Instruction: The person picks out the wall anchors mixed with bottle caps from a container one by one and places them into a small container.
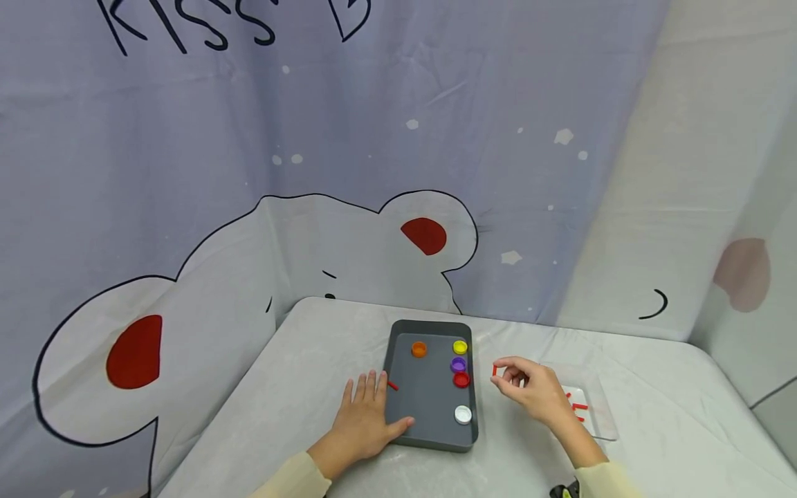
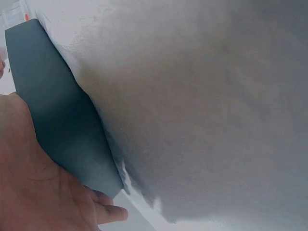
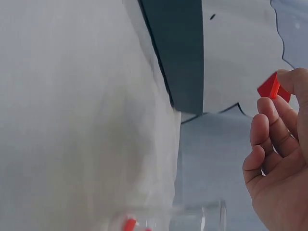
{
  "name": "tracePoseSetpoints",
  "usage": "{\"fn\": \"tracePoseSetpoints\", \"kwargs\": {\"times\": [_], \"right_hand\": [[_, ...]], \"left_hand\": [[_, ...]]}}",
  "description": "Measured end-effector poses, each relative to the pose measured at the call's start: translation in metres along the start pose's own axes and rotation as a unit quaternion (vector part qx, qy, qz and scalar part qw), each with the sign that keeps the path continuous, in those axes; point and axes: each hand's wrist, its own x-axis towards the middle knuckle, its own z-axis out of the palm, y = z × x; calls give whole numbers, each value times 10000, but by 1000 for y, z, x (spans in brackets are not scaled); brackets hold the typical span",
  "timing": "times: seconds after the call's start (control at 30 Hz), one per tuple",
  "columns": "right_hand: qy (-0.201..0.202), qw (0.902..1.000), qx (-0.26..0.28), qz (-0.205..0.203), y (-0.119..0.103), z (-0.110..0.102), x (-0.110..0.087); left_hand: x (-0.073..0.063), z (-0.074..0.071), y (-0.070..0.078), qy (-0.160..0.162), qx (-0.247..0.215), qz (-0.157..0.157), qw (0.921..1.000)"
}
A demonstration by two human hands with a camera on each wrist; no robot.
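My right hand (image 1: 534,389) pinches a small red stick (image 1: 495,371) upright between thumb and index finger, off the right side of a grey tray (image 1: 429,429). The right wrist view shows the same red stick (image 3: 274,90) at the fingertips. With fingers spread and straight, my left hand (image 1: 366,420) rests on the tray's left edge. In the left wrist view that hand (image 2: 43,187) lies along the tray's outer wall (image 2: 62,106). Another red stick (image 1: 393,385) lies in the tray beside the left fingertips.
Inside the tray stand small round orange (image 1: 419,349), yellow (image 1: 459,347), purple (image 1: 458,364), red (image 1: 461,380) and white (image 1: 463,414) cups. A clear box (image 1: 602,415) with several red sticks (image 1: 580,407) sits right, partly behind the right hand. A printed curtain (image 1: 510,173) hangs behind the table.
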Motion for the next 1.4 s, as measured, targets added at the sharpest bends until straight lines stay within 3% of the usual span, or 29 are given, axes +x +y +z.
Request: {"fn": "tracePoseSetpoints", "kwargs": {"times": [0.2, 0.8, 1.4], "right_hand": [[-30, 9994, -216, 270, 9, -19, -4], [36, 9953, -814, 531, 43, -83, -22], [-46, 9937, -1028, 451, 58, -94, -24]], "left_hand": [[0, 2, -2, -2, -31, -9, 10000], [2, 3, -4, -35, -30, -2, 10000], [1, 4, -4, -10, 9, -20, 10000]]}}
